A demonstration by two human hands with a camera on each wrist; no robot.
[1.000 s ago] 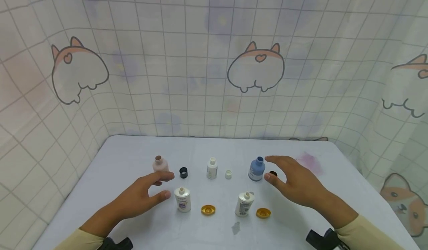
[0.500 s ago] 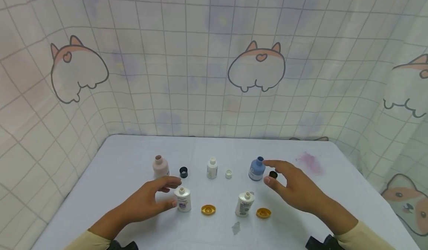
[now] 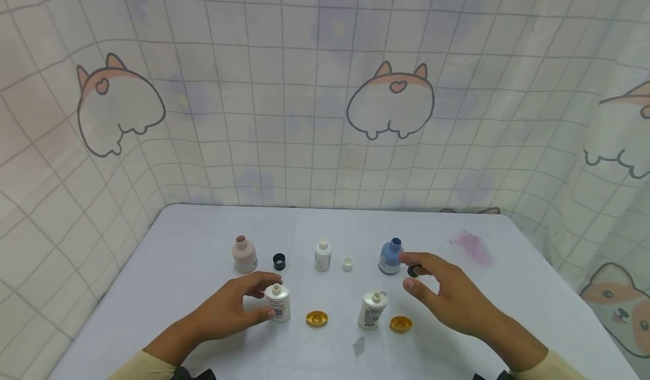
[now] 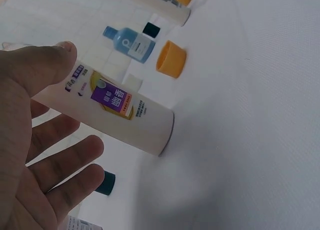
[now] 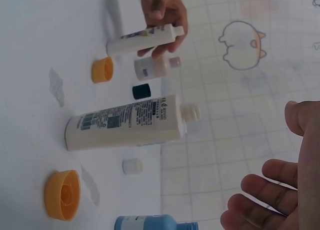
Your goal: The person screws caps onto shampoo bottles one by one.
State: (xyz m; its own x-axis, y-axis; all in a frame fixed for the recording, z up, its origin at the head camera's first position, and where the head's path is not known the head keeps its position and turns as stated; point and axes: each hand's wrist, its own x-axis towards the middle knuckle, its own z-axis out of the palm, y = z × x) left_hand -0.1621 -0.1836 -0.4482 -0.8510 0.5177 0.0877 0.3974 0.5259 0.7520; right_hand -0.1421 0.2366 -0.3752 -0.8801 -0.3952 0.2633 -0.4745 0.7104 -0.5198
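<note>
My left hand [image 3: 231, 306] is held around a white bottle [image 3: 279, 306] with a purple label, its thumb in front and its index finger behind. In the left wrist view the other fingers [image 4: 75, 160] are spread apart, off the bottle. My right hand [image 3: 452, 295] hovers with parted fingers near a blue bottle [image 3: 389, 260], the index fingertip overlapping its side. A dark cap [image 3: 412, 271] shows partly behind that hand. A second white bottle [image 3: 370, 312], with grey print, stands left of the right hand. All these bottles are upright and uncapped.
Two yellow caps [image 3: 317, 319] lie beside the white bottles. Farther back stand a pinkish bottle [image 3: 245, 256] with a dark cap [image 3: 279, 262] and a small white bottle [image 3: 322, 256] with a white cap [image 3: 347, 264]. A gridded curtain [image 3: 284, 114] hangs behind the white table [image 3: 203, 227].
My left hand has moved right and toward me, from near the pinkish bottle to around the white bottle. My right hand has lowered slightly toward me beside the blue bottle.
</note>
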